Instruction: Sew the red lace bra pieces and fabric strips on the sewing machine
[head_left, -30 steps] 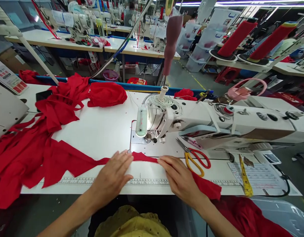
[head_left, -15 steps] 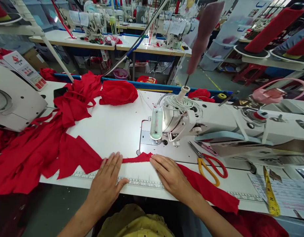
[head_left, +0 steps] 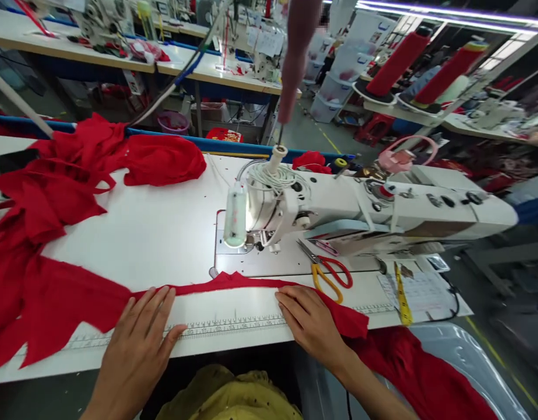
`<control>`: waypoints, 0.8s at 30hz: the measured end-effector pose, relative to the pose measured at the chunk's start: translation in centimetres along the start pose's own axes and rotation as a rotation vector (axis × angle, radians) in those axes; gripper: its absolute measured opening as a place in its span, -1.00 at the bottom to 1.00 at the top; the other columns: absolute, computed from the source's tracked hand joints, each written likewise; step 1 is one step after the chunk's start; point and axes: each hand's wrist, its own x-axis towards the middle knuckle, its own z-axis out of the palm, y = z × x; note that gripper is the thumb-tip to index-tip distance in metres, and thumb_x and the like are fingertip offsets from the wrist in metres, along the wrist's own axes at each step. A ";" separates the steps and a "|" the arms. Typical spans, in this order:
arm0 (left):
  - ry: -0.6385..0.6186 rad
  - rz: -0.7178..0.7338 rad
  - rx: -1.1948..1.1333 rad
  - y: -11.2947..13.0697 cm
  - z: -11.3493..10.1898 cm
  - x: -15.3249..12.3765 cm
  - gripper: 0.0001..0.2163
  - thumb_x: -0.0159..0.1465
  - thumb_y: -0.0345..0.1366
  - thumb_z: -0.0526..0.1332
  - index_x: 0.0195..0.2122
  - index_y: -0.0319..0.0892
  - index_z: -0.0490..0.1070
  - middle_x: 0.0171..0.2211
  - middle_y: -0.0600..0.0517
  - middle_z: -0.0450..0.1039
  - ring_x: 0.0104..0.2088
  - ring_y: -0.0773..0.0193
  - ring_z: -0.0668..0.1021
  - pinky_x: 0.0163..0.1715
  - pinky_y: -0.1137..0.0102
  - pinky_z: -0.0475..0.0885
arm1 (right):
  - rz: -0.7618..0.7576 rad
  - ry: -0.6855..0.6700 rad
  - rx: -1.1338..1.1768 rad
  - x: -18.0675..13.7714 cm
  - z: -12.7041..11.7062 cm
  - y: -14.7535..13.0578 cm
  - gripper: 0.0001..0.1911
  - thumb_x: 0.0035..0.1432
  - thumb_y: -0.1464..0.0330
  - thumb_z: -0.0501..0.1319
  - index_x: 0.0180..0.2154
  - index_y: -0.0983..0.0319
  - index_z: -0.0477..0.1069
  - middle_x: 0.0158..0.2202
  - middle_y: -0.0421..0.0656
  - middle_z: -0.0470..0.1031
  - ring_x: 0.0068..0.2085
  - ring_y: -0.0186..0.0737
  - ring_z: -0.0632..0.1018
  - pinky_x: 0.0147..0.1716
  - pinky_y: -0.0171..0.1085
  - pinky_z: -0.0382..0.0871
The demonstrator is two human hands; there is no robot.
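Observation:
A long strip of red fabric (head_left: 234, 284) lies stretched along the front of the white sewing table (head_left: 155, 233), just above a printed ruler (head_left: 225, 326) at the table's edge. My left hand (head_left: 140, 338) lies flat on the strip's left part, fingers spread. My right hand (head_left: 310, 321) presses flat on the strip's right part, where the cloth hangs over the edge. The white sewing machine (head_left: 338, 210) stands just behind, its needle area (head_left: 260, 242) beyond the strip.
Red-and-yellow scissors (head_left: 327, 274) lie right of my right hand. A yellow tape measure (head_left: 402, 291) lies on a paper sheet. A heap of red cloth (head_left: 71, 175) covers the table's left. Red thread cones (head_left: 397, 61) and other workstations stand behind.
My left hand has slid left along the strip, away from my right hand, and the strip between them now lies longer and straighter. The view has shifted.

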 end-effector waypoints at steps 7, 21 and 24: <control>-0.008 0.025 0.020 -0.6 0.0 -0.1 -0.42 0.45 -0.08 0.02 0.43 -0.16 0.00 0.20 -0.27 0.37 0.17 -0.23 0.43 0.23 -0.14 0.22 | -0.023 0.026 -0.014 -1.4 -0.1 1.3 -0.69 0.32 0.51 0.11 0.04 0.21 0.43 -0.11 -0.03 0.57 -0.10 -0.11 0.56 -0.09 -0.09 0.51; -0.008 0.200 -0.242 3.5 0.8 7.3 -0.63 0.34 -0.60 0.03 0.08 -0.15 0.40 -0.17 -0.05 0.52 -0.22 0.16 0.49 -0.28 0.31 0.38 | -0.129 -0.111 0.178 6.3 2.3 -1.7 -0.71 0.38 0.49 0.04 0.01 0.22 0.46 -0.23 -0.08 0.49 -0.22 -0.17 0.45 -0.24 -0.22 0.41; -0.053 0.255 -0.229 2.6 1.8 8.0 -0.60 0.32 -0.61 -0.01 0.05 -0.15 0.44 -0.22 -0.04 0.53 -0.30 0.19 0.45 -0.35 0.30 0.31 | -0.167 -0.166 0.112 6.8 2.8 -1.3 -0.69 0.38 0.48 0.04 0.03 0.24 0.48 -0.26 -0.08 0.48 -0.26 -0.16 0.40 -0.30 -0.22 0.37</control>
